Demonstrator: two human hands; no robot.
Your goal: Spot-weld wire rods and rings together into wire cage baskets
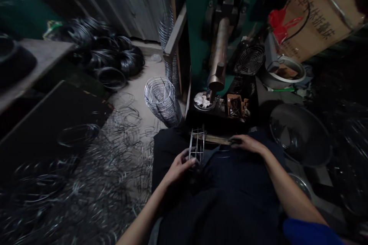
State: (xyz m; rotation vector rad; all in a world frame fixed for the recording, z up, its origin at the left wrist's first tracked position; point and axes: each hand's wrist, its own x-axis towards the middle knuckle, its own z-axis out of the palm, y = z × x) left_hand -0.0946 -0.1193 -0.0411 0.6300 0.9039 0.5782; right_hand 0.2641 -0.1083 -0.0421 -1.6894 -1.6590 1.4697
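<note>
My left hand (184, 164) is closed around the lower end of a small welded wire frame (197, 143), a narrow cage of shiny rods and crosspieces. It is held upright over my lap, on the dark cloth (235, 187). My right hand (248, 144) is by my right knee with its fingers bent and drawn together; what they hold, if anything, is too dark to make out. Beside its fingertips runs a wooden edge (217, 140). Thin wires (223, 154) lie on the cloth between the hands. Ahead stands a green machine with a metal cylinder arm (220, 53).
A tall stack of wire rings (161, 97) stands left of my knees. Loose wire pieces (115, 164) litter the floor, with black wire coils (109, 51) behind. A small bowl (203, 101) sits under the machine arm. At right are a dark basin (300, 134) and a cardboard box (319, 19).
</note>
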